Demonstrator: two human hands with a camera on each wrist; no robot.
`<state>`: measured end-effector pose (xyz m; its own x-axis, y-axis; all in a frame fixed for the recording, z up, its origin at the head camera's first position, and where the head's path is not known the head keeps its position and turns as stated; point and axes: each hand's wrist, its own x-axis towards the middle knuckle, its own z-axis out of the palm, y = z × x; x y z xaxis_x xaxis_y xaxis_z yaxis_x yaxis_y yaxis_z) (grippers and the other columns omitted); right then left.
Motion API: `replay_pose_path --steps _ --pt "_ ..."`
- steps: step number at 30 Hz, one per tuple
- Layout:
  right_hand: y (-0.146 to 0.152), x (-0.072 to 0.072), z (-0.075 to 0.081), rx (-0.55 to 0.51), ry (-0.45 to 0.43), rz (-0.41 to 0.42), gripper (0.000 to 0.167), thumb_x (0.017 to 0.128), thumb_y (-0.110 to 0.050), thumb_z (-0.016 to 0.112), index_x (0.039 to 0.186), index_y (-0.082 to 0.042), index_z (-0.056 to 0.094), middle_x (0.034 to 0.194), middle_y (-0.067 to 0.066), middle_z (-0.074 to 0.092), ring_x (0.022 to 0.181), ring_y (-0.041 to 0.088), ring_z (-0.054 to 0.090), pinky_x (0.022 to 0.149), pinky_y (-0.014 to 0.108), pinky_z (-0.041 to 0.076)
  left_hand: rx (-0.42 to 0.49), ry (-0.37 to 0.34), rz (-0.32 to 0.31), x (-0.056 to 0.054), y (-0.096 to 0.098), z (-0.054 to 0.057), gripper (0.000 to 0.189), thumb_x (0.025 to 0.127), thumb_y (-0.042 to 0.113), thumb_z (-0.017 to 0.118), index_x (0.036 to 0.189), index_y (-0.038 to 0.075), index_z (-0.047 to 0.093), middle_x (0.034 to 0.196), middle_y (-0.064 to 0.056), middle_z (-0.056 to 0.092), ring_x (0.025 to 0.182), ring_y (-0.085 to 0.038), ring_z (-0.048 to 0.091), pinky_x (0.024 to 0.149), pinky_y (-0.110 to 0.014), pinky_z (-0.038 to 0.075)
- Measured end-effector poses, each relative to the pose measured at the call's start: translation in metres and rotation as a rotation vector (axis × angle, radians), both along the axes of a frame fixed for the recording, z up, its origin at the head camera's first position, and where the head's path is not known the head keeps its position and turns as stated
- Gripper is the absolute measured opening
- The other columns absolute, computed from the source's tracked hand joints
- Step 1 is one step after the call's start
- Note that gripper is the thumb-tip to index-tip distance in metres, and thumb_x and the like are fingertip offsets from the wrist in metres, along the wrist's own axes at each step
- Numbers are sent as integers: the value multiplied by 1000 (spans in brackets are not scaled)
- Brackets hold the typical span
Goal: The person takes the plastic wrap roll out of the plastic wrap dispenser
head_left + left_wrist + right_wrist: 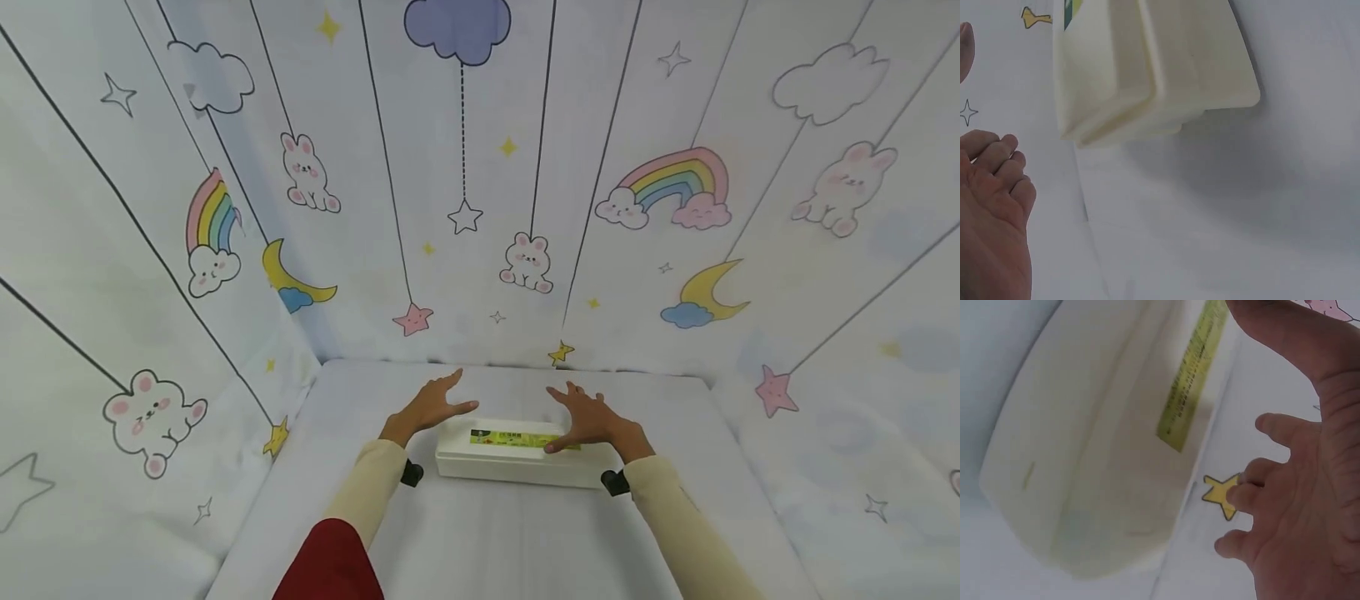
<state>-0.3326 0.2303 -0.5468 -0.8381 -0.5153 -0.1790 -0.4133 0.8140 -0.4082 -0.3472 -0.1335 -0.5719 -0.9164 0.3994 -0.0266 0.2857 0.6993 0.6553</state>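
A long cream-white lidded box (517, 471) lies crosswise on the white table, with a yellow-green printed label (491, 438) on its lid. Above the left end of the box my left hand (431, 408) hovers, fingers spread and thumb pointing inward. My right hand (588, 417) is over the right part of the lid, its thumb overlapping the label in the head view. The left wrist view shows the box's end (1129, 75) apart from the left hand (994, 206). In the right wrist view the fingers of the right hand (1297, 487) are parted, holding nothing.
White cloth (480, 533) covers the table. Behind it and at both sides hang white curtains (465, 275) printed with rabbits, stars, moons and rainbows. A dark wrist camera (412, 473) sits under the left wrist, another camera (615, 482) under the right.
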Motion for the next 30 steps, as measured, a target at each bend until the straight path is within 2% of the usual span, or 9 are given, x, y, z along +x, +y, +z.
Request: replay_pose_path --steps 2,6,8,10,13,16,22,27,30 --pt "-2 6 -7 -17 -27 0 124 76 -54 97 171 -4 33 171 46 22 159 66 26 120 94 18 33 6 23 5 -5 -5 92 101 49 73 170 1 34 173 -25 41 162 -48 37 136 -70 24" --pt "-5 16 -19 -14 -58 6 125 74 -51 100 170 -3 36 171 45 25 159 65 27 122 92 19 122 56 102 16 -16 -17 89 100 44 77 167 1 39 169 -24 47 155 -49 48 129 -70 38" --pt "-6 18 -24 -6 -51 9 124 73 -51 100 168 -2 38 169 45 29 158 65 30 121 91 21 178 72 138 21 -22 -24 88 99 42 79 166 0 41 168 -24 49 152 -50 52 126 -69 44" --pt "-5 19 -29 1 -39 14 123 71 -49 102 167 -3 40 168 44 33 157 64 33 121 91 23 221 63 149 27 -27 -32 89 98 40 81 167 0 40 168 -23 48 152 -49 52 124 -67 46" --pt "-4 20 -34 14 5 31 120 69 -45 103 165 -2 44 165 42 40 153 62 40 117 92 28 279 20 125 35 -36 -45 95 94 34 88 167 -1 38 170 -24 45 157 -48 46 127 -63 44" --pt "-3 20 -39 26 43 33 119 68 -44 105 164 -4 46 163 38 46 150 58 46 116 89 34 335 -28 71 42 -43 -58 105 86 24 95 167 -4 35 171 -27 41 160 -48 39 130 -62 40" --pt "1 20 -44 25 100 16 112 69 -39 105 161 -6 52 159 31 55 146 51 54 114 79 43 418 -105 -5 47 -47 -83 120 73 7 103 167 -7 31 173 -30 34 161 -50 36 131 -60 35" --pt "1 22 -47 -38 134 21 104 68 -33 106 157 -5 57 154 22 64 141 46 61 109 74 48 451 -118 -3 51 -40 -98 121 69 1 103 166 -9 32 172 -28 37 159 -51 40 130 -60 38" --pt "0 23 -51 -75 155 31 101 68 -31 105 155 -6 60 152 16 68 138 44 64 106 72 51 477 -126 35 53 -35 -108 120 68 1 104 165 -9 33 169 -28 43 154 -50 48 127 -56 45"
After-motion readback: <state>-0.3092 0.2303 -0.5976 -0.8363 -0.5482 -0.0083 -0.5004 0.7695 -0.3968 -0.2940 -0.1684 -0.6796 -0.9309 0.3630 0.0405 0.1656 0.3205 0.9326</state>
